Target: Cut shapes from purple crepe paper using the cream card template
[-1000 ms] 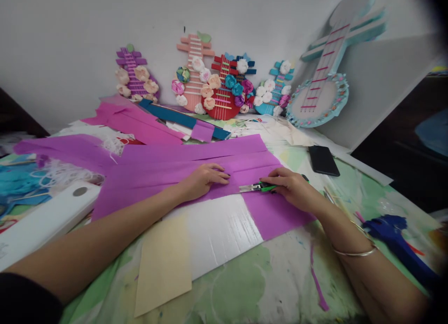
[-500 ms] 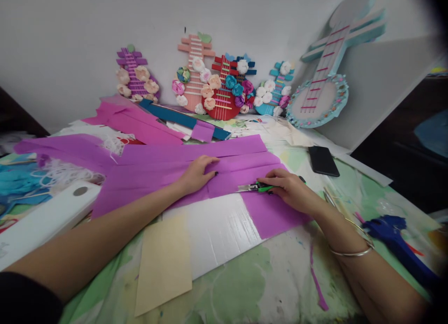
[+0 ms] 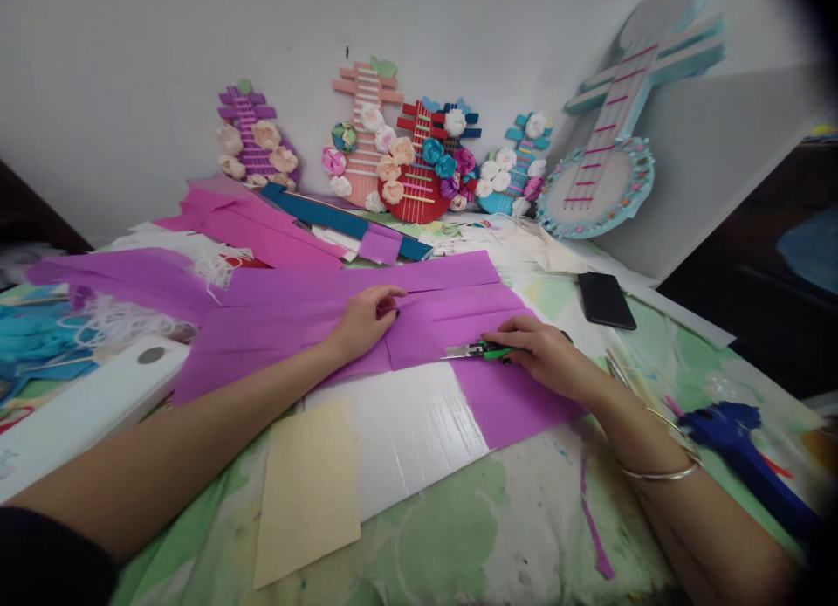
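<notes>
A wide sheet of purple crepe paper (image 3: 281, 322) lies across the table, partly over a white corrugated board (image 3: 406, 431). My left hand (image 3: 363, 320) is closed on a fold of that paper, pinching and lifting it near the middle. My right hand (image 3: 546, 353) grips green-handled scissors (image 3: 481, 351), whose blades point left into the paper's cut edge. A metal bangle sits on my right wrist.
A cream paper piece (image 3: 307, 492) lies in front of the board. A black phone (image 3: 606, 300) is at the right, a blue glue gun (image 3: 739, 449) further right. Several flower-decorated craft guitars (image 3: 409, 165) lean on the wall. More pink paper (image 3: 255, 226) and a white box (image 3: 85, 405) are at the left.
My left hand slid back and left from lying flat on the paper and pinched up a fold. My right hand with the scissors stayed almost still.
</notes>
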A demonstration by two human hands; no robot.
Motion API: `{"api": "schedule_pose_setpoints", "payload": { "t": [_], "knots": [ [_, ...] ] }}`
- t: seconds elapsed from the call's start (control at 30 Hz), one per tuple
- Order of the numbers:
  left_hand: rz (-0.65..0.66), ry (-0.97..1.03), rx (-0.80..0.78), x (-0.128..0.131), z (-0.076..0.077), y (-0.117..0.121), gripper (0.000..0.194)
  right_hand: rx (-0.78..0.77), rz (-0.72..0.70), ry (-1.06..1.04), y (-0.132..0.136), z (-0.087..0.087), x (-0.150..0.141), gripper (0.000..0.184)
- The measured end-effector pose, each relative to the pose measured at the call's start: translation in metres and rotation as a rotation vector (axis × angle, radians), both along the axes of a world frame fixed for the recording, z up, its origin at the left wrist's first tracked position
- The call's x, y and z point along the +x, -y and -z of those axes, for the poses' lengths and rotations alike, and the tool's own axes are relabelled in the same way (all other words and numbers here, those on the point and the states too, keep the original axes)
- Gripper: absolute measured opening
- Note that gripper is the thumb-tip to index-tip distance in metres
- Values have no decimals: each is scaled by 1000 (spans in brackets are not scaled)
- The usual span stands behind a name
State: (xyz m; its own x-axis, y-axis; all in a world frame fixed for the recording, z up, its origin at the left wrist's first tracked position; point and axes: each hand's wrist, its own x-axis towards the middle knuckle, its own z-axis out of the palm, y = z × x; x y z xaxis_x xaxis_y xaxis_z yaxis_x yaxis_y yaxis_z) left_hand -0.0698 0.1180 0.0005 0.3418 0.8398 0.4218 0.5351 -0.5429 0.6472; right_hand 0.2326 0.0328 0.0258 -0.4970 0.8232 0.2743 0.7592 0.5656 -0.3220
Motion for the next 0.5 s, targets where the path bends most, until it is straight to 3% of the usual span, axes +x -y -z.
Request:
{"api": "schedule_pose_setpoints", "payload": {
  "t": [0.5],
  "knots": [
    [134,-97,22,3,-4,3,21,-10,-2,-15,0,0,-7,54]
  ]
}}
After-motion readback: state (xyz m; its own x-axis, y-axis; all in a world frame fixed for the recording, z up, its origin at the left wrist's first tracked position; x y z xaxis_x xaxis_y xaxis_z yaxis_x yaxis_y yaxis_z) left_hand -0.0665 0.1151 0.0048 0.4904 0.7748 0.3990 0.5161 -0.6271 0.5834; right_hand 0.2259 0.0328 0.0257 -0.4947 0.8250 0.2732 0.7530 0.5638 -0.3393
